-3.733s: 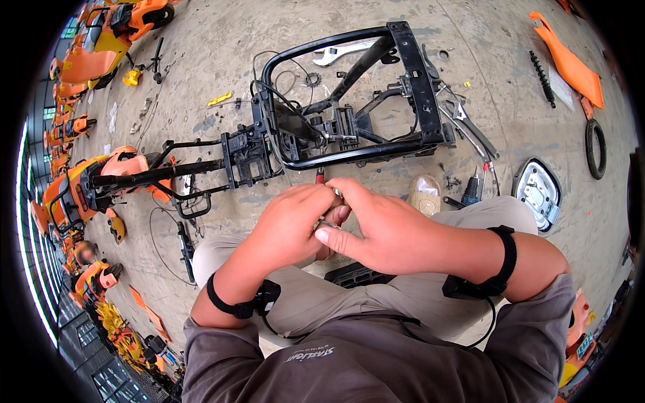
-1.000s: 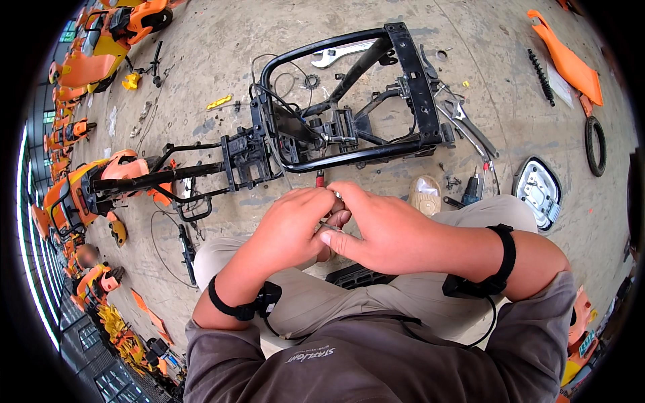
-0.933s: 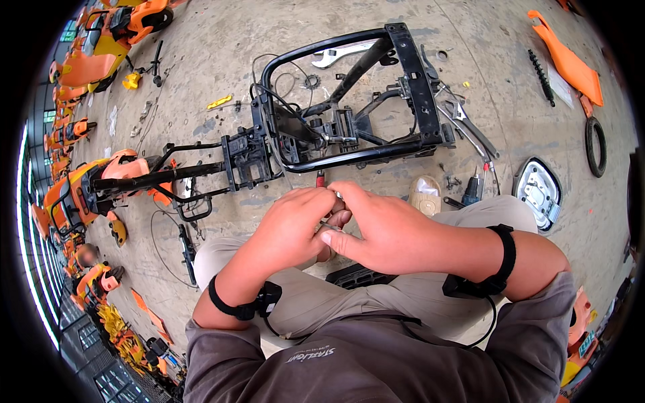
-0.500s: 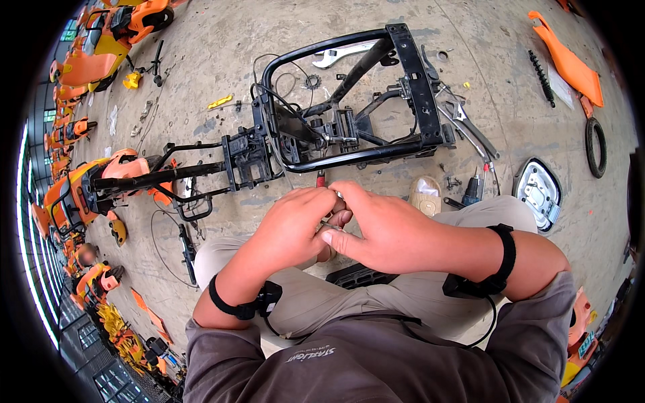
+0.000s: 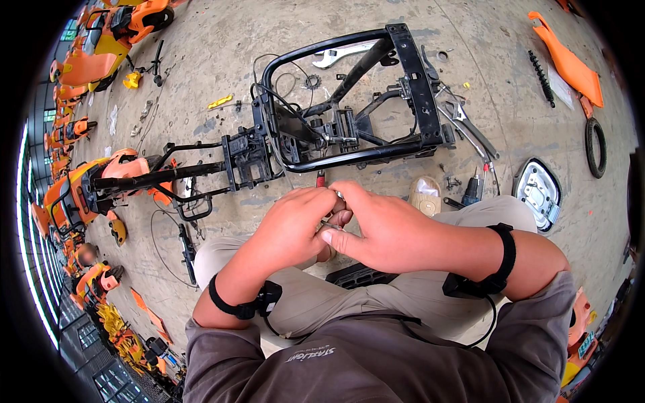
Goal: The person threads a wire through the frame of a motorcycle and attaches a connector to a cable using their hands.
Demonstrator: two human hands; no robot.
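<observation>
My left hand [image 5: 293,225] and my right hand [image 5: 383,228] meet above my lap, fingers curled in toward each other. Both are closed around a small metallic piece [image 5: 328,226], mostly covered by the fingers, so its kind is unclear. Just beyond the hands lies a black tubular scooter frame [image 5: 356,158], on its side on the floor. A red-ended tool [image 5: 320,179] shows between the hands and the frame; its other end is hidden.
At the right lie an adjustable wrench [image 5: 470,127], a power drill [image 5: 474,189], a light-coloured shell part [image 5: 537,191], a tyre [image 5: 595,148] and an orange body panel [image 5: 568,57]. Another adjustable wrench [image 5: 339,55] lies behind the frame. Orange scooters [image 5: 80,195] line the left.
</observation>
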